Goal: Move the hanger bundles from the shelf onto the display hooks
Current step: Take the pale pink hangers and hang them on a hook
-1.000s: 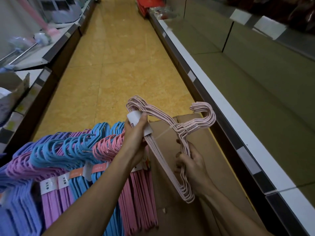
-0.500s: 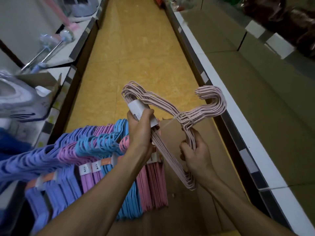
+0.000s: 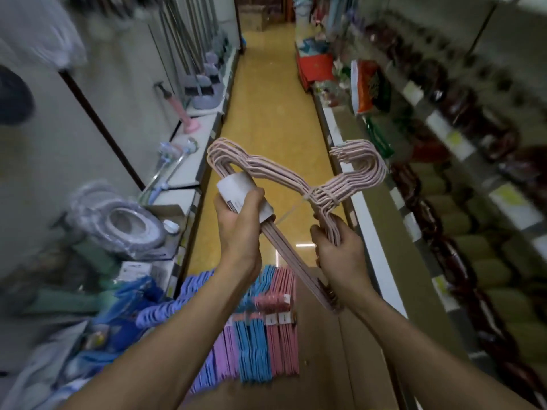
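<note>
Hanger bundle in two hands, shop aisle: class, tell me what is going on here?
A person stands in a shop aisle holding one pale pink hanger bundle with both hands. The left hand grips it at the white paper label; the right hand grips below the tied necks, hooks pointing up and right. More bundles in purple, blue and pink lie stacked below. No display hook is clearly visible.

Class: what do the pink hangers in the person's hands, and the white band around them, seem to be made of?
Hangers: probably wire with a matte pale pink coating; they are thin, evenly bent rods with little shine. Band: likely paper or card; a flat white wrap with printing, creased under the left hand.
</note>
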